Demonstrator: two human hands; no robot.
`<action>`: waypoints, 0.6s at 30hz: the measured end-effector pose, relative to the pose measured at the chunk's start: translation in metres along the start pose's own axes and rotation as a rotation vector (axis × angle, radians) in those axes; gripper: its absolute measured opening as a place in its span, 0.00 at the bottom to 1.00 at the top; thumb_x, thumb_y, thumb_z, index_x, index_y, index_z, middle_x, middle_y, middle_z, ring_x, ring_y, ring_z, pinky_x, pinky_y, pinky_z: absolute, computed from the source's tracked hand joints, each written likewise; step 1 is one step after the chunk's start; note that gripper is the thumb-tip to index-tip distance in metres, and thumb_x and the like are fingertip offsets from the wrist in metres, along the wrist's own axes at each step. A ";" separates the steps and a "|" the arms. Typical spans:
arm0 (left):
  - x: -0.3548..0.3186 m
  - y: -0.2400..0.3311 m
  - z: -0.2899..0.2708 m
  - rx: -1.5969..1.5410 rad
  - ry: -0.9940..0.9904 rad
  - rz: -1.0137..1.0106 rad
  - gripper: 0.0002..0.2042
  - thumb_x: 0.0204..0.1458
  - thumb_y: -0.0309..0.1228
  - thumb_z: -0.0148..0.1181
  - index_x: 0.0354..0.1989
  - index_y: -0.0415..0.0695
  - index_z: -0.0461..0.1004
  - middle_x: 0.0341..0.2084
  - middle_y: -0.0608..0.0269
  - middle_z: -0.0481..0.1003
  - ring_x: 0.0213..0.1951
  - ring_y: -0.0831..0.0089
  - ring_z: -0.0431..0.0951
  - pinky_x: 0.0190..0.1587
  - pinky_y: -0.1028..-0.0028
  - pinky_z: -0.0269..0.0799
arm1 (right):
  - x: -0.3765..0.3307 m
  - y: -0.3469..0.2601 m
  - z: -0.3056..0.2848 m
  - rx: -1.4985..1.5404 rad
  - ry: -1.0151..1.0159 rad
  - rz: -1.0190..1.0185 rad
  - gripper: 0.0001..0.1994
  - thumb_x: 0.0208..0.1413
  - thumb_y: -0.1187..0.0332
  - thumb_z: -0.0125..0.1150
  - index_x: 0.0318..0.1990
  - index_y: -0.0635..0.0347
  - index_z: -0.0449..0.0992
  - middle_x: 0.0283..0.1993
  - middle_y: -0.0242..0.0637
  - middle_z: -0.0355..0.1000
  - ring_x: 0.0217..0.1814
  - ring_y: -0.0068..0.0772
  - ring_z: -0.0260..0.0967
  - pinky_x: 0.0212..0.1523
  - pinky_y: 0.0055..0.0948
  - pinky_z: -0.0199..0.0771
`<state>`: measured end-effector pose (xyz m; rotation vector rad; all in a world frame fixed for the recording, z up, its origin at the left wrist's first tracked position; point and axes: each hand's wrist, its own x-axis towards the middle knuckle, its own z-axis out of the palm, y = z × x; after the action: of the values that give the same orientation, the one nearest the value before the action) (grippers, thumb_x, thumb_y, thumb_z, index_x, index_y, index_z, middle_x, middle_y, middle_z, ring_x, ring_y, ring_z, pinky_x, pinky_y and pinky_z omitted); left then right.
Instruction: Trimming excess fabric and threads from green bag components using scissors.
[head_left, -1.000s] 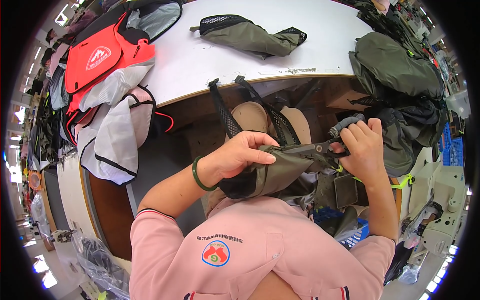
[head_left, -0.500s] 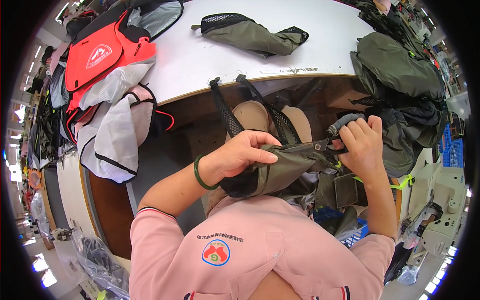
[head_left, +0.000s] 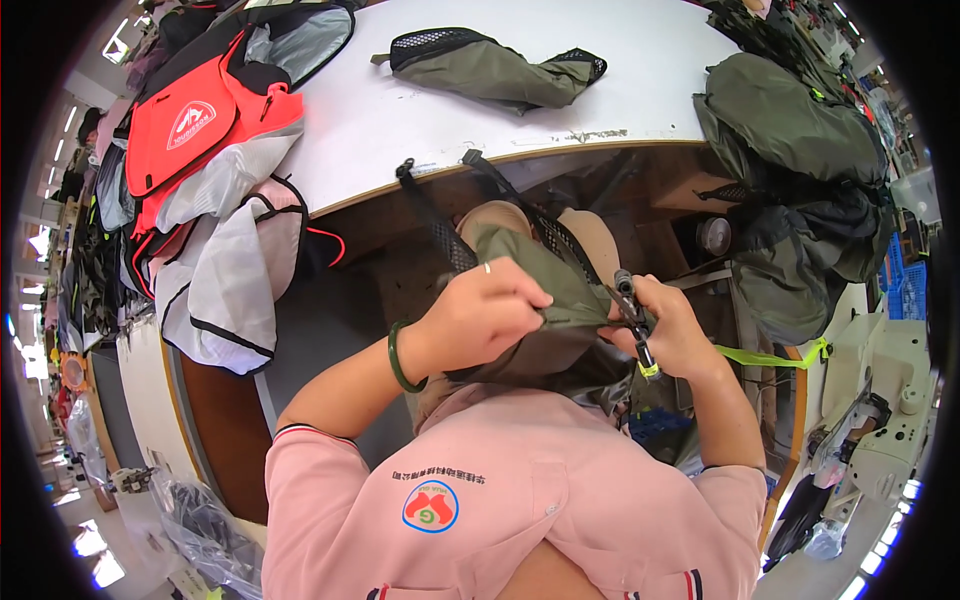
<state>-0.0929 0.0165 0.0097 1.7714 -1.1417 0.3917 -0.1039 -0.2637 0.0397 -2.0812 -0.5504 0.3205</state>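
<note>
An olive-green fabric bag (head_left: 520,262) with black mesh straps (head_left: 565,240) lies across my lap, below the table's front edge. My left hand (head_left: 485,315), a green bangle at its wrist, is closed with the bag's edge pinched between thumb and fingers. My right hand (head_left: 672,325) keeps a pair of dark scissors (head_left: 632,315) tucked in its grip, tilted across the fingers. The same hand's fingertips meet the bag's edge; how firmly they hold the cloth is hard to see. Between my hands the olive edge is stretched taut.
On the white table (head_left: 640,60) lies another olive piece with mesh (head_left: 500,72). Red and grey bags (head_left: 185,130) are heaped at the left, olive bags (head_left: 790,125) at the right. A sewing machine (head_left: 880,420) stands at the lower right, near a yellow-green strap (head_left: 765,357).
The scissors have gone from lying along the bag's edge to being tucked in my right hand, which moved left and lower. More of the bag has come up between my hands.
</note>
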 end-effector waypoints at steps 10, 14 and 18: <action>-0.008 0.002 0.003 -0.025 -0.010 0.135 0.08 0.43 0.20 0.67 0.30 0.41 0.74 0.39 0.55 0.77 0.37 0.60 0.77 0.39 0.65 0.76 | -0.013 -0.002 0.006 -0.012 0.149 -0.002 0.16 0.38 0.76 0.69 0.37 0.61 0.73 0.29 0.34 0.70 0.33 0.37 0.63 0.36 0.30 0.66; 0.016 -0.008 -0.016 -0.204 0.000 -0.145 0.12 0.45 0.26 0.70 0.36 0.43 0.73 0.40 0.56 0.75 0.41 0.61 0.76 0.47 0.66 0.72 | -0.044 0.012 0.000 0.462 0.294 0.116 0.12 0.46 0.70 0.68 0.36 0.62 0.72 0.29 0.33 0.69 0.34 0.25 0.69 0.39 0.28 0.71; 0.036 -0.101 -0.033 0.160 0.184 -0.431 0.13 0.49 0.28 0.66 0.40 0.38 0.73 0.37 0.59 0.74 0.39 0.70 0.73 0.46 0.73 0.70 | -0.156 0.073 -0.048 0.601 1.126 0.145 0.06 0.51 0.66 0.58 0.37 0.52 0.73 0.34 0.31 0.68 0.37 0.24 0.69 0.42 0.29 0.73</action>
<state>0.0169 0.0360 -0.0051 2.0140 -0.5904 0.3811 -0.1995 -0.4110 0.0062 -1.3974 0.3499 -0.5447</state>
